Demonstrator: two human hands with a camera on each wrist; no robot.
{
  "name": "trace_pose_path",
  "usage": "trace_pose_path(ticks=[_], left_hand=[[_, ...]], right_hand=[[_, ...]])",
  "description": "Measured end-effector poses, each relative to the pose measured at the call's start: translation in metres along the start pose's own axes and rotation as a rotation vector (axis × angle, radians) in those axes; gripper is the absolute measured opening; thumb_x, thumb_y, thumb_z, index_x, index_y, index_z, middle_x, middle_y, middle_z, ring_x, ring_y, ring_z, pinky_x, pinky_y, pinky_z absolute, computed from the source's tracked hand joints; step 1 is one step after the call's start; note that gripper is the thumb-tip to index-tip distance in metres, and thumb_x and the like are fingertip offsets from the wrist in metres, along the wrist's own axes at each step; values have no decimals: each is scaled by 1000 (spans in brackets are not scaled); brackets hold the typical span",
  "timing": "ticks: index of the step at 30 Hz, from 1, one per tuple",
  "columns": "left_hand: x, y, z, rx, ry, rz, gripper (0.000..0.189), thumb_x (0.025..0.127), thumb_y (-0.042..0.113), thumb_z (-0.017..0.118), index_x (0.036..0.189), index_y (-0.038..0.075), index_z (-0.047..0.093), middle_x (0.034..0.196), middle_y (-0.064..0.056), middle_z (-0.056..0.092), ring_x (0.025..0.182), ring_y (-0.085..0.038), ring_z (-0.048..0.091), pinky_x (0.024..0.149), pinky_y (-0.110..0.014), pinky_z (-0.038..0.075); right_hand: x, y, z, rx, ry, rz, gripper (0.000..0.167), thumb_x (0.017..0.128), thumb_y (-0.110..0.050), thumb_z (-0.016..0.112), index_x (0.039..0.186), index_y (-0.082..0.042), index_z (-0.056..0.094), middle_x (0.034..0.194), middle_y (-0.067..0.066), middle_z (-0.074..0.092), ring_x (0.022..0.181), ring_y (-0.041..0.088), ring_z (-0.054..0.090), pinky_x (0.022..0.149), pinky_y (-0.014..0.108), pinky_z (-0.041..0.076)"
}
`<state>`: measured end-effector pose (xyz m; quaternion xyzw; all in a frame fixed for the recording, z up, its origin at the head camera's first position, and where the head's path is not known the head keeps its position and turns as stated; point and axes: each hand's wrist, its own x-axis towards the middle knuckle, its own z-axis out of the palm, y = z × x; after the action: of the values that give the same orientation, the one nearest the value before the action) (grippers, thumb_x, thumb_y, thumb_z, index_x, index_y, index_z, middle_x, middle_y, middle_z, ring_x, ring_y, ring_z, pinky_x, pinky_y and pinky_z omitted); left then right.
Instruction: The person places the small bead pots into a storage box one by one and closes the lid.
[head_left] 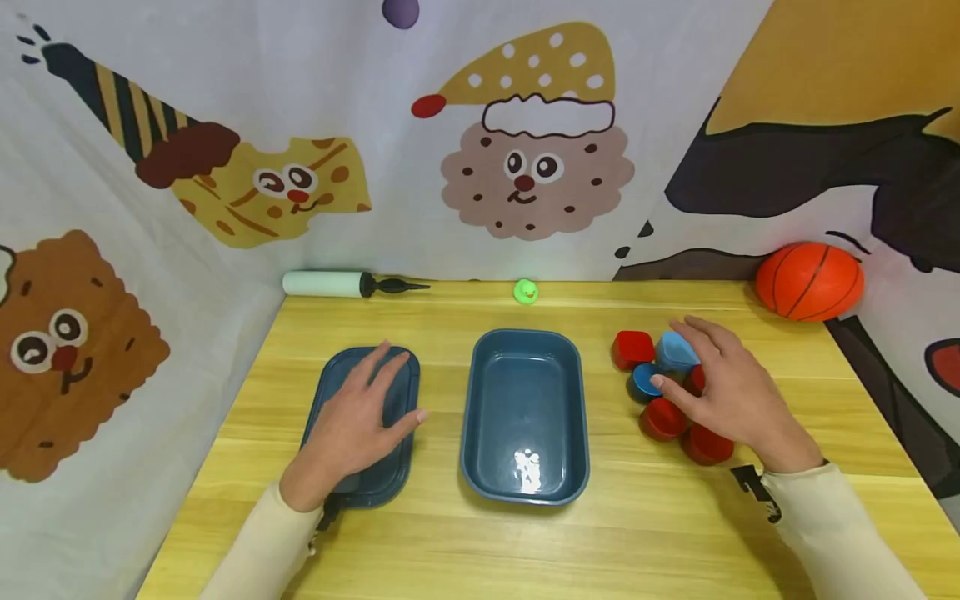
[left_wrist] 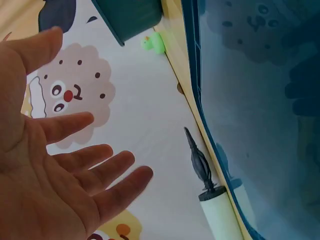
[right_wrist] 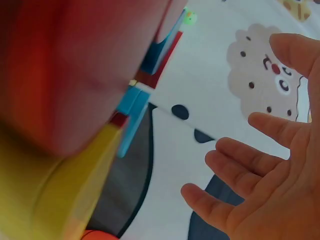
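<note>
Take the tray [head_left: 525, 408] as the clock's centre. Nearest, the sleeves [head_left: 840, 525] come in over the table [head_left: 555, 550] from eight and four o'clock. To lift a red block [head_left: 663, 419] well, I'd bring the right hand [head_left: 731, 387] straight down and pinch opposite sides, since the blocks crowd together and a sideways sweep could knock others; the left hand [head_left: 356, 429] could rest lightly on the lid [head_left: 397, 395]. Left fingers point towards one o'clock, right towards eleven, thumbs turned inward; each grip is spread apart, holding nothing. The left hand is above the lid at nine o'clock, the right above the blocks at three, its thumb by a blue block [head_left: 642, 383]; contact there is hard to tell. Farther off lie a pump [head_left: 326, 284] at ten, a duck [head_left: 526, 292] at twelve and a ball [head_left: 810, 282] at two.
</note>
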<state>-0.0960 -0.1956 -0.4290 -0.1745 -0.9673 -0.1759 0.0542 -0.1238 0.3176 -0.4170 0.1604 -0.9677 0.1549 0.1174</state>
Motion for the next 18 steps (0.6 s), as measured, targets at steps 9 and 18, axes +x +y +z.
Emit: trace_pose_path(ticks=[9,18], left_hand=[[2,11,7,-200,9,-13,71,100,45,73,158,16,47,164,-17,43,130,-41,62,94,-58,57],[5,18,18,-547,-60,42,57,102,31,74,154,21,53,156,-9,52,138,-34,58,100,-48,60]], right_hand=[[-6,20,0,152,-26,105,81,92,-36,84,157,-7,46,157,27,45,138,52,43,104,80,38],[-2,46,6,205,-50,160,79,94,-34,82,156,-2,45,152,32,49,132,55,48,100,77,44]])
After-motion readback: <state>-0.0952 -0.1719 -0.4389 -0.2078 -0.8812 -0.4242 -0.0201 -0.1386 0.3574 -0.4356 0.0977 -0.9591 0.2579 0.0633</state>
